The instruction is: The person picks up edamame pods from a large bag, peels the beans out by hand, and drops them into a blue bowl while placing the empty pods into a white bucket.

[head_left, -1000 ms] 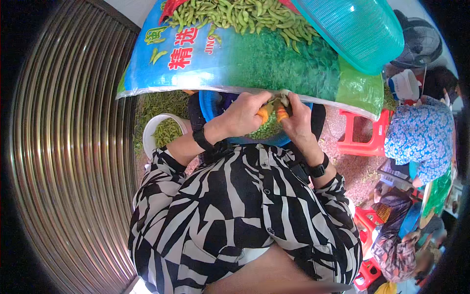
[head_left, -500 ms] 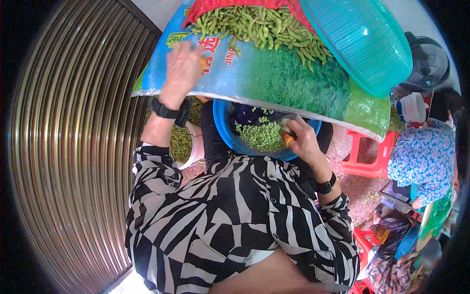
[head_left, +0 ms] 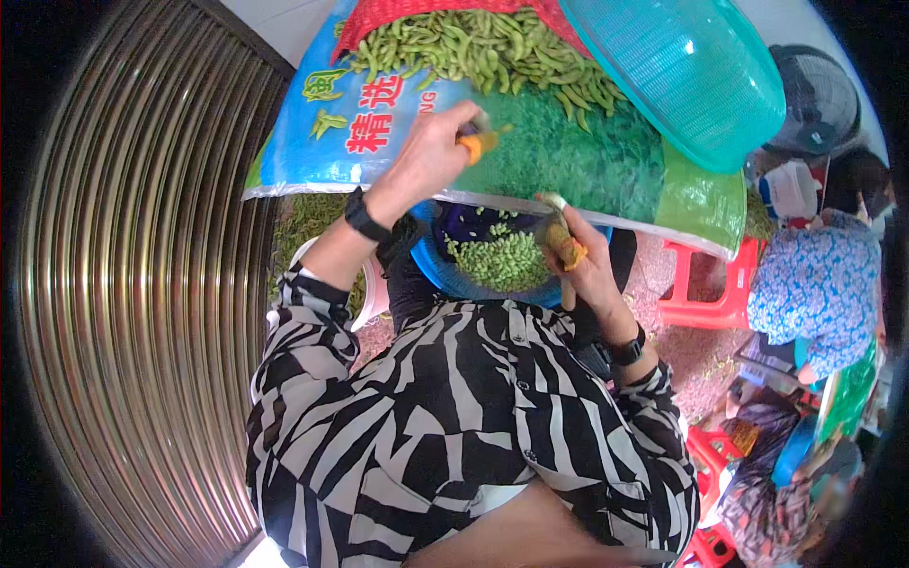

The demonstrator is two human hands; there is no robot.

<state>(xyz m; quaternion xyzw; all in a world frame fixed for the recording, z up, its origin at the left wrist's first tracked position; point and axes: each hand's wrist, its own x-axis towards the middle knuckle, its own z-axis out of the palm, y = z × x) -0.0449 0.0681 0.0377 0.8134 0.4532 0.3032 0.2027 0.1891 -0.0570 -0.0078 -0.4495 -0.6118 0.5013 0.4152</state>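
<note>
My left hand (head_left: 436, 151) is over the printed plastic sheet, fingers pinched, with an orange wrap on a digit. A blurred yellow-green sliver, seemingly a bean pod (head_left: 505, 128), sticks out at its fingertips. My right hand (head_left: 582, 265) is curled above the right side of a blue basin (head_left: 428, 256), also with an orange wrap and a pale covering at a fingertip. Whatever it grips is hidden. Shelled green beans (head_left: 502, 257) lie in the basin between my knees. A heap of green bean pods (head_left: 483, 52) spills from a red mesh bag (head_left: 407, 11) onto the plastic sheet (head_left: 568, 156).
A teal basket (head_left: 691, 76) leans at the far right, beside a dark fan (head_left: 814, 99). Left of my knees stands a white bucket (head_left: 376, 289). A ribbed metal shutter (head_left: 151, 284) lines the left. Two people sit at right, near a red stool (head_left: 705, 293).
My left hand has come from the sheet's left side rightward and nearer my right hand, its fingers now pinched. The right hand stays over the basin, slightly turned.
</note>
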